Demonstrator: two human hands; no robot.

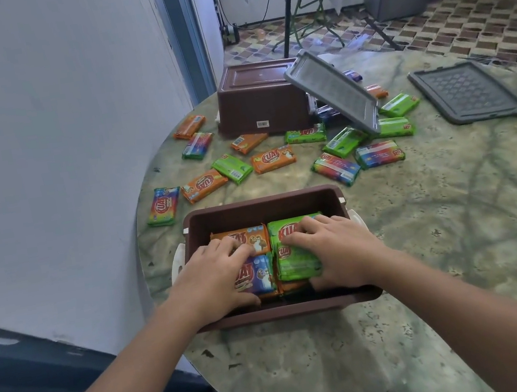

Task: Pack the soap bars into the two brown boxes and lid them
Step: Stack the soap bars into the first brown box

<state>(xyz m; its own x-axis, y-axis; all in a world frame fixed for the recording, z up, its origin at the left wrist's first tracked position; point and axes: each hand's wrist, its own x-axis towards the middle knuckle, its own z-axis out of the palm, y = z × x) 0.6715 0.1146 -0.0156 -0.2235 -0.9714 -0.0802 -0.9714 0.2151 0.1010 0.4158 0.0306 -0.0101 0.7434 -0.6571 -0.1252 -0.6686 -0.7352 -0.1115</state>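
In the near brown box (pixel 263 210), the left hand (pixel 217 275) and right hand (pixel 333 248) press flat with spread fingers on packed soap bars (pixel 296 259). Packing is underway; next, loose bars (pixel 273 159) farther away need collecting, beside the overturned second box (pixel 261 102).

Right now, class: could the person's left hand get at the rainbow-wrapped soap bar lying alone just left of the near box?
Probably yes. The left hand rests in the near brown box, and that rainbow soap bar lies uncovered on the table beside the box's far-left corner, nothing between except the box wall.
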